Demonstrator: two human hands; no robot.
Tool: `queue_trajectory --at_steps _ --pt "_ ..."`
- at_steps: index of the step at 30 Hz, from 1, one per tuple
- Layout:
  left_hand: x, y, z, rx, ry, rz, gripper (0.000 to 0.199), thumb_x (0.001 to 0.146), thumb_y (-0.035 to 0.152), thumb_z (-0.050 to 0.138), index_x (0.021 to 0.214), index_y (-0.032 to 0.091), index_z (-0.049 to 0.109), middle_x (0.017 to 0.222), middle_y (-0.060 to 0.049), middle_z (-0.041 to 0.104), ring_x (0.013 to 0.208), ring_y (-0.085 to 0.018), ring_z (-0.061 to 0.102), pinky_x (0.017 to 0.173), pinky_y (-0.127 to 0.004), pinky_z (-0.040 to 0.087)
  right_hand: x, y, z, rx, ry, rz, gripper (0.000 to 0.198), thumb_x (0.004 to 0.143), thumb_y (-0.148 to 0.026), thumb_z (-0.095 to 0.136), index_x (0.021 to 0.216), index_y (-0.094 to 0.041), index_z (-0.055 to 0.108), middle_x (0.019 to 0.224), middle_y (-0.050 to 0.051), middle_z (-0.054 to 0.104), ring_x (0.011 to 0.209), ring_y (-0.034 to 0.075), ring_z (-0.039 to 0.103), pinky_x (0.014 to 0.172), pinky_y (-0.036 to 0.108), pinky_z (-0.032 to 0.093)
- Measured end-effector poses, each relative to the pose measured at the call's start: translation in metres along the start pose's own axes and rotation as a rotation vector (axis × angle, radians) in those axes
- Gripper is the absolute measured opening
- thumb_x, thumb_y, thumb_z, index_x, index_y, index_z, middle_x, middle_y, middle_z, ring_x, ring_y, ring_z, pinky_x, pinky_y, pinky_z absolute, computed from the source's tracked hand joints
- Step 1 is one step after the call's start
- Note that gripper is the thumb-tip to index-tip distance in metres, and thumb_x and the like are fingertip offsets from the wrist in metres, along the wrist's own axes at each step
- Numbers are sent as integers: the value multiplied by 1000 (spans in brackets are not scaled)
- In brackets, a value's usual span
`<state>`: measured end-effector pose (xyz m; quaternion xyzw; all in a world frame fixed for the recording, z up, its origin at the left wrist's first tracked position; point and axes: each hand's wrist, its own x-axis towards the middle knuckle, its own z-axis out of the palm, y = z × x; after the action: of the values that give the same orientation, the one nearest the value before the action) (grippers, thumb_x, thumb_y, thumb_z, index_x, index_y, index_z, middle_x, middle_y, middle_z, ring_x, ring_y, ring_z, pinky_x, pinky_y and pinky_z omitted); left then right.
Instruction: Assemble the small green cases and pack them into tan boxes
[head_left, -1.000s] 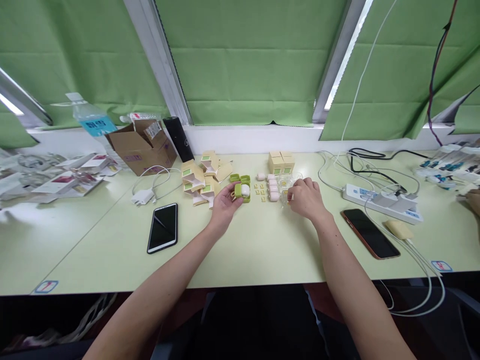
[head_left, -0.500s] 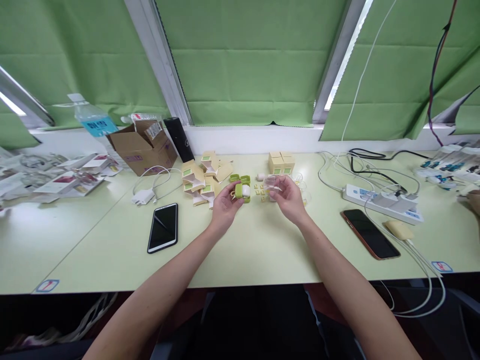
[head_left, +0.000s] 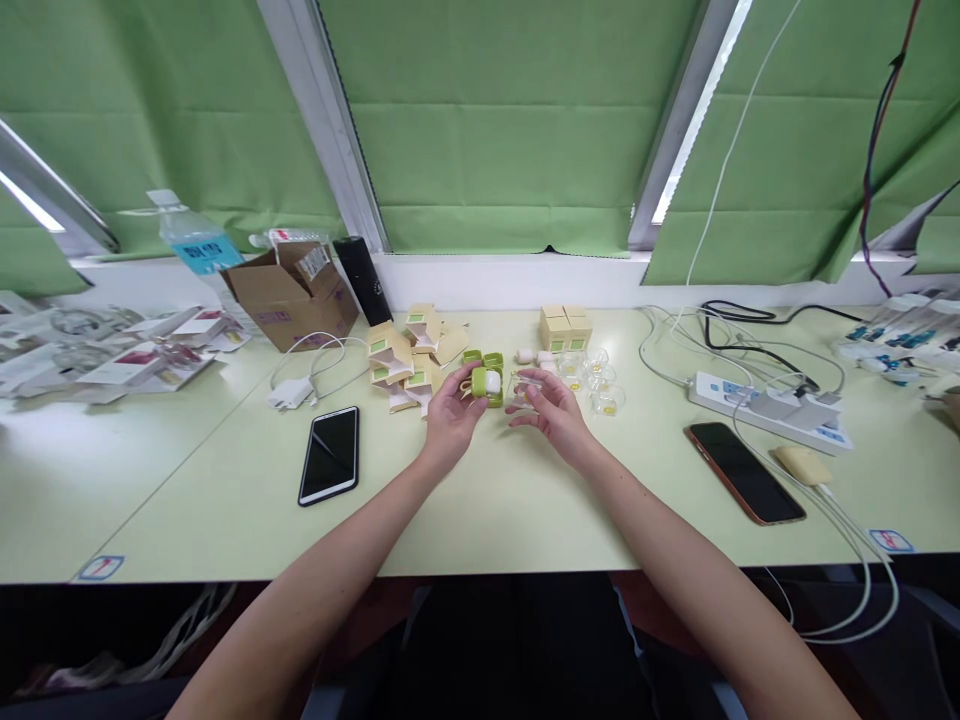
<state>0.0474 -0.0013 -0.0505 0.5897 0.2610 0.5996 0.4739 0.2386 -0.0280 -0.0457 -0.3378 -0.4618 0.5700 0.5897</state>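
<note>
Left hand (head_left: 452, 415), its grip clamped on a small green case (head_left: 477, 381) showing a white piece (head_left: 490, 382), meets the right hand (head_left: 556, 415), its grip pinching a clear cover (head_left: 517, 391) just beside it over the tabletop (head_left: 487, 510). More clear covers (head_left: 604, 400) lie rightward; cream cartons (head_left: 390, 348) cluster left.

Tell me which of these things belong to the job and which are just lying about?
Apparently in use:
- green case with a white piece, in the left hand
- clear piece, in the right hand
- probably the clear cups, pink pieces and small cartons nearby

Apparently just lying about:
- left phone, right phone
- power strip
- brown box
- water bottle
</note>
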Motion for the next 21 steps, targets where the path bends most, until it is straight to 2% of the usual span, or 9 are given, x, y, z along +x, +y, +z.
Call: queue_trajectory --at_steps 4,13,21 --pt "-1 -1 0 45 -14 42 54 85 41 84 133 25 68 143 -13 63 129 -29 64 105 -41 57 0 2 4 39 -40 35 54 77 -57 90 116 -25 71 94 1 72 70 15 72 60 30 64" --pt "-4 -1 1 171 -102 107 45 89 34 79 133 28 71 135 -11 64 131 -28 60 112 -42 50 1 6 4 78 -23 47 52 74 -56 92 109 -23 73 89 1 74 69 16 73 58 31 64" --pt "-6 1 1 279 -128 105 46 88 26 76 133 29 71 134 -10 66 125 -28 61 108 -43 50 0 5 6 94 -53 48 51 74 -55 93 108 -23 74 89 1 75 69 16 74 57 29 64"
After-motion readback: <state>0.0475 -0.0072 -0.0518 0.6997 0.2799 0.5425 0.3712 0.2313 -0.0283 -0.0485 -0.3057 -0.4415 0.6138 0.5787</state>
